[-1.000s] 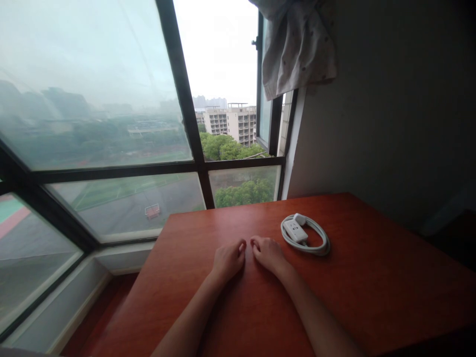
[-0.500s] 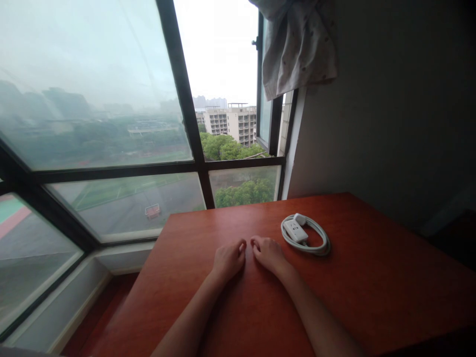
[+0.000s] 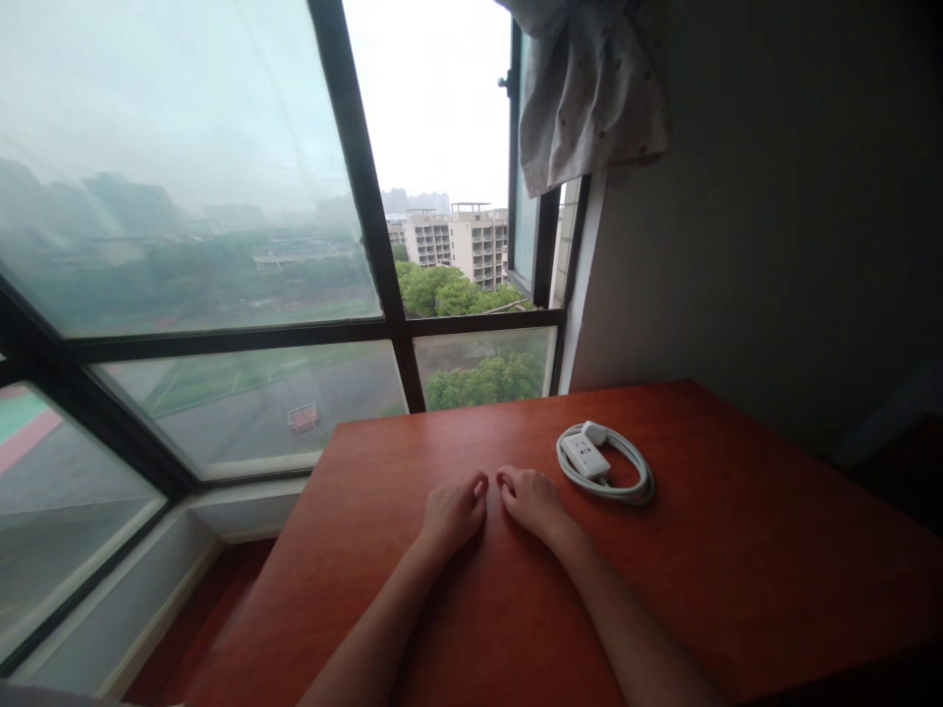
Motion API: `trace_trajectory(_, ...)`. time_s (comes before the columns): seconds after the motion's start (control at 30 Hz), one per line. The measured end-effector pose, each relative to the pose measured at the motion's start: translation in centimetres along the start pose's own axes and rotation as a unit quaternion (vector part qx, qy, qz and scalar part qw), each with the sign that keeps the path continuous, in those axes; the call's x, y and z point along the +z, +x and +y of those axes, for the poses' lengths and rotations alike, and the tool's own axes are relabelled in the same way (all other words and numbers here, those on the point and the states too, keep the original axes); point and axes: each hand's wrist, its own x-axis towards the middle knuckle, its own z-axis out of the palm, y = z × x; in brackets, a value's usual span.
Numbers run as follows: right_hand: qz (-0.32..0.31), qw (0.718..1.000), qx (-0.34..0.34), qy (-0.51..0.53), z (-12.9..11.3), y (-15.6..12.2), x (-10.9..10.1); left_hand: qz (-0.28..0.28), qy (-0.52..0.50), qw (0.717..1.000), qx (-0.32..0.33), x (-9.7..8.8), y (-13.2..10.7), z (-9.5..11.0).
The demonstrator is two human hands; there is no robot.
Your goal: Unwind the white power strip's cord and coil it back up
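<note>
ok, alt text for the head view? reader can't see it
The left hand and right hand rest, loosely curled and slightly apart, on a reddish-brown table. A coiled white extension cord lies farther back to their right; a window behind shows buildings and trees.

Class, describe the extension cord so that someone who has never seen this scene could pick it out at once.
Start at the reddish-brown table by the window. On its top, look right of the person's right hand and slightly beyond it. The extension cord is the white loop of cable with a socket block, the only coiled thing on the table.
</note>
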Motion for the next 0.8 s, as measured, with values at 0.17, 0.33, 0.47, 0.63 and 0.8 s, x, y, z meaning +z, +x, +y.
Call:
trace_trajectory(0.17, 0.0, 1.0, -0.002, 0.0, 0.0, 0.0, 0.0, -0.001, 0.008, 1.0, 0.004, 0.1, 0.0, -0.1)
trace_trajectory(0.33, -0.003, 1.0, 0.004, 0.0, 0.0, 0.0, -0.1, 0.006, 0.004, 1.0, 0.004, 0.1, 0.0, 0.0)
trace_trajectory(0.47, 0.0, 1.0, -0.002, 0.012, 0.0, 0.0, 0.1, 0.006, 0.008, 1.0, 0.005, 0.1, 0.0, -0.1)
trace_trajectory(0.63, 0.105, 0.99, -0.035, 0.085, 2.4, 0.7, -1.2, 0.011, 0.008, 1.0, 0.006, 0.1, 0.0, -0.1)
trace_trajectory(0.8, 0.294, 0.95, 0.087, 0.064, 8.9, 1.4, -4.1, -0.002, 0.005, 1.0, 0.006, 0.2, 0.0, -0.2)
